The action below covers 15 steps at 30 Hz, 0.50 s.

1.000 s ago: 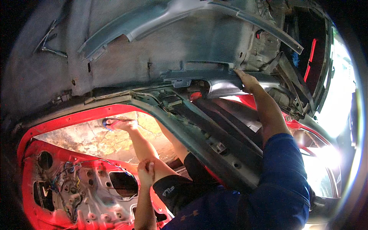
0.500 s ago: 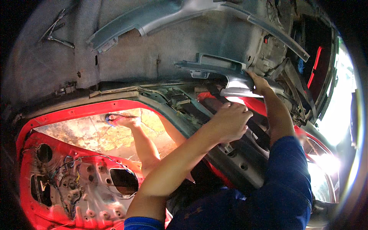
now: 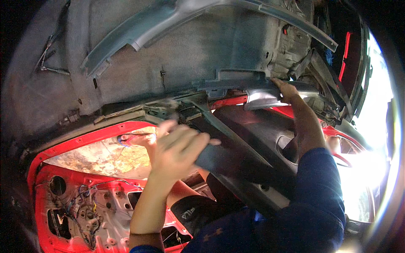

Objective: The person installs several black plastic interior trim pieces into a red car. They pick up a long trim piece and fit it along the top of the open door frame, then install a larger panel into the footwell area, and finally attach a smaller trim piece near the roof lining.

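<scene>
My right hand (image 3: 287, 90) is closed over the upper edge of a grey plastic trim piece (image 3: 263, 96), which lies along the red door sill of a car. Nearer to me and further left is my left hand (image 3: 179, 149), slightly blurred. Its fingers are curled in, and a dark flat piece (image 3: 211, 158) shows right beside it. What lies inside the fingers is hidden. Below and right of this hand stretches a long dark interior panel (image 3: 253, 177).
A second, longer curved grey trim piece (image 3: 185, 17) lies on the dark car carpet (image 3: 202, 50). At left stands a stripped red door (image 3: 40, 202) with exposed wiring (image 3: 80, 202). A seat belt strap (image 3: 325, 76) hangs at right. A metal tool (image 3: 52, 69) lies far left.
My left hand has swung left, away from the grey trim. My right hand stays on that trim, which now sits flatter along the sill. The view has shifted slightly.
</scene>
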Tool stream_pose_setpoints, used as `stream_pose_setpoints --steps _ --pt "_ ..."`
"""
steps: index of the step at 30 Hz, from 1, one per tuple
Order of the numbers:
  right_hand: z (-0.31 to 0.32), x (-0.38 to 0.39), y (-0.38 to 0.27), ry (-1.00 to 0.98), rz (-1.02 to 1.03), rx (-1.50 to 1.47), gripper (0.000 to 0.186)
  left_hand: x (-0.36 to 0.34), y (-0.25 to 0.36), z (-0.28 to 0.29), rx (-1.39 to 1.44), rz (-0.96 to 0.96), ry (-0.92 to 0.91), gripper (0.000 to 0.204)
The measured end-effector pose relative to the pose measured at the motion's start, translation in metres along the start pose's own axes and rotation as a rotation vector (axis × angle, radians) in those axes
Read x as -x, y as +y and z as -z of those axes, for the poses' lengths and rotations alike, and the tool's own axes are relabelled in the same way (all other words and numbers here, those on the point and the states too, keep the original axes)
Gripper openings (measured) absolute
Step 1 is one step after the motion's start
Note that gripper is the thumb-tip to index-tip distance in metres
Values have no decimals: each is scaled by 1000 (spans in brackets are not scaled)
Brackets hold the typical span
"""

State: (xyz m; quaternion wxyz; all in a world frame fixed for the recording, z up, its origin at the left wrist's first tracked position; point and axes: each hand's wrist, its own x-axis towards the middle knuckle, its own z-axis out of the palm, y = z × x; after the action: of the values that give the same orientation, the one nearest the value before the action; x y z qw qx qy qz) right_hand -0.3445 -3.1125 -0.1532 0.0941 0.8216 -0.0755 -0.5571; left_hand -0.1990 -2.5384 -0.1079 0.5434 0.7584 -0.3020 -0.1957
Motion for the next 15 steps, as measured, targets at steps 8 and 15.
stream_pose_setpoints --steps 8,15 --pt "-20 -35 -67 -95 -157 158 114 59 -25 54 -468 236 280 28" --pt "-16 -35 -89 -121 -334 96 106 45 -65 -6 -214 274 -41 23"
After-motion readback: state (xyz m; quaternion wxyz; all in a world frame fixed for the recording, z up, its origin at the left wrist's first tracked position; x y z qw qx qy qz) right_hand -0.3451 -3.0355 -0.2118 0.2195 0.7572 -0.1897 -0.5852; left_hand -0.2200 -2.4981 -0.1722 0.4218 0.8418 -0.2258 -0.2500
